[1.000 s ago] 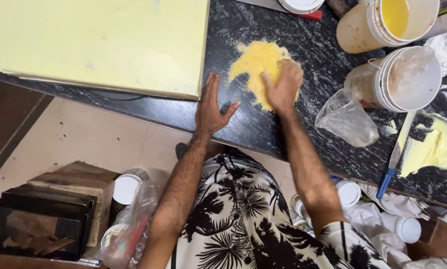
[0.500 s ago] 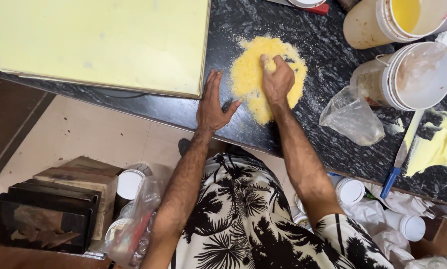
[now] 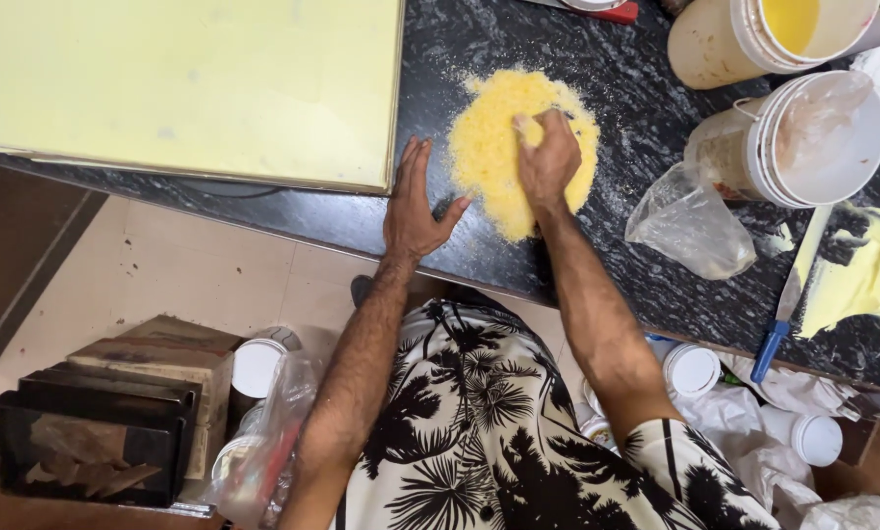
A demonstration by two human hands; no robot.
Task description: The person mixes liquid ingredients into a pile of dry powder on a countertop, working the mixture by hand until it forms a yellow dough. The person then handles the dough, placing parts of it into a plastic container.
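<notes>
Yellow powder pile [image 3: 499, 147], two hands [image 3: 415, 211] touching.

A large pale yellow board [image 3: 185, 88] is being carried by the black speckled countertop [image 3: 646, 285] at the left. At the right, two white plastic buckets [image 3: 803, 128] are being kept side by side, one holding yellow liquid. A crumpled clear plastic bag [image 3: 690, 226] is lying just below them, and a blue-handled palette knife [image 3: 791, 290] is resting beside a pale yellow smear [image 3: 867, 280].
</notes>
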